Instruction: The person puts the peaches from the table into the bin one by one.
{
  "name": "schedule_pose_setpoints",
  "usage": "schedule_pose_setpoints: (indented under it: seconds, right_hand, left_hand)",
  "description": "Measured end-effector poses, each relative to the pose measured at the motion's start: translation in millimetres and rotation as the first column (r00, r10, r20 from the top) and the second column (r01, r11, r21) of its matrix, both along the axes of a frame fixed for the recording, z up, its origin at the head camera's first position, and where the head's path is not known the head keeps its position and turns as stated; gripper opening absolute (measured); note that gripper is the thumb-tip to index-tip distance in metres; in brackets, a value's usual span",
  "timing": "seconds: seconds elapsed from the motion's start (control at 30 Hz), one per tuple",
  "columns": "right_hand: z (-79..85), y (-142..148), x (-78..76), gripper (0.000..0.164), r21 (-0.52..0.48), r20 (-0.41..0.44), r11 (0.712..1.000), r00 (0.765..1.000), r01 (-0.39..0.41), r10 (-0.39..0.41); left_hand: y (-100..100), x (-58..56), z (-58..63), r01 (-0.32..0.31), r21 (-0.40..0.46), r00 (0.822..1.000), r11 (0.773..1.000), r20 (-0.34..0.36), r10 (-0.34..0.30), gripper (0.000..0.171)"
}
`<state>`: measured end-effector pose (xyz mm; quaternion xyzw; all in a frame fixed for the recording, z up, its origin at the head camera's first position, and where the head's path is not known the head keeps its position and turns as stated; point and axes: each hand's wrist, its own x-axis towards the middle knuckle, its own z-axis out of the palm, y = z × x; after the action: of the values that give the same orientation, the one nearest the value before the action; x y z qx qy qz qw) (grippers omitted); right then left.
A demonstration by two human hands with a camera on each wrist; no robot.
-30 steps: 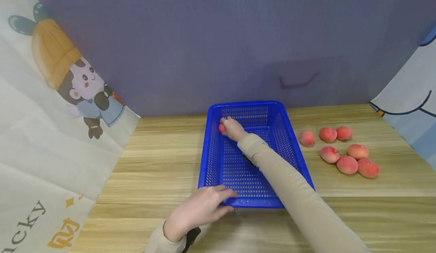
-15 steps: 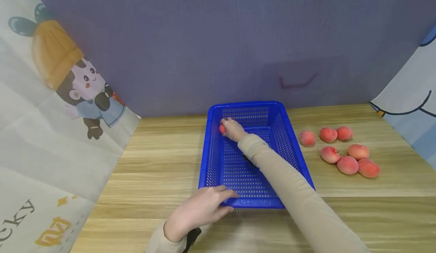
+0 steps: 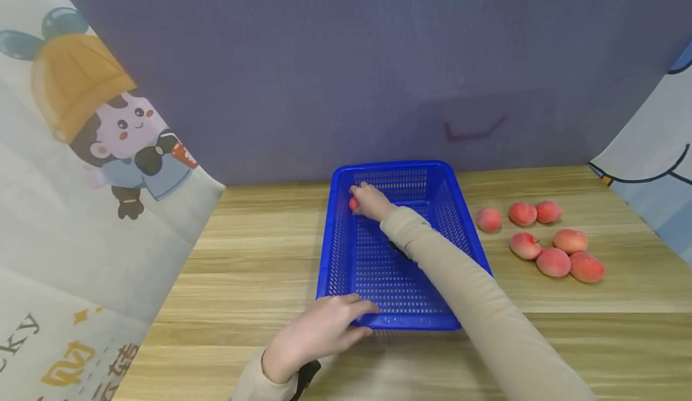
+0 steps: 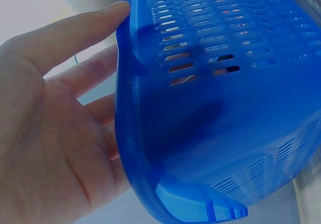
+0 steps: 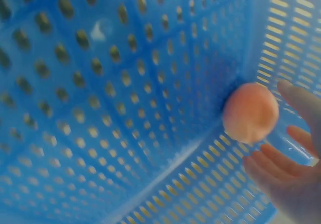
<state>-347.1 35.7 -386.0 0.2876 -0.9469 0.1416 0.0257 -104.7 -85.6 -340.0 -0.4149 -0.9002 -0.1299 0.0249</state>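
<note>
A blue plastic basket [image 3: 389, 321] with slotted walls stands on the wooden table. My left hand [image 3: 319, 329] holds its near-left rim; in the left wrist view the thumb lies at the rim's edge and the other fingers pass behind it. Down inside, toward the far-left corner, my right hand [image 3: 373, 202] is beside a peach [image 3: 354, 203]. From the right wrist, that peach [image 5: 251, 112] rests against the basket walls, with the thumb and fingers spread around one side and a gap showing between them and the fruit.
Several loose peaches [image 3: 554, 262] lie on the table [image 3: 243, 257] to the right of the basket, one [image 3: 489, 220] close to its wall. A grey-purple panel [image 3: 324, 77] rises behind, and a printed cloth [image 3: 65, 227] hangs at the left.
My right hand has shifted slightly up and right beside the peach, which stays by the basket's left wall. The left hand keeps its place on the rim. The printed cloth at left has moved.
</note>
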Motion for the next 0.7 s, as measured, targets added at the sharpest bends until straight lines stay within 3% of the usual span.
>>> schedule_pose_setpoints:
  seconds: [0.17, 0.33, 0.47, 0.7]
  right_hand:
    - [19.5, 1, 5.9, 0.041, 0.091, 0.044, 0.996, 0.999, 0.020, -0.025]
    - [43.4, 0, 13.9, 0.038, 0.231, 0.094, 0.972, 0.994, 0.032, -0.056]
    - [62.1, 0, 20.5, 0.037, 0.303, 0.133, 0.953, 0.991, -0.009, -0.033]
    - [94.6, 5, 32.9, 0.035, 0.300, 0.214, 0.941, 0.972, -0.157, 0.094]
  left_hand:
    - [0, -0.7, 0.4, 0.000, 0.007, 1.000, 1.000, 0.004, 0.000, 0.026]
    - [-1, -1.0, 0.6, 0.000, 0.016, 1.000, 1.000, 0.010, 0.000, 0.026]
    - [-2, -0.6, 0.0, -0.001, 0.023, 1.000, 1.000, 0.013, 0.001, 0.026]
    - [-3, 0.1, 0.9, -0.006, 0.024, 1.000, 1.000, 0.022, 0.005, 0.026]
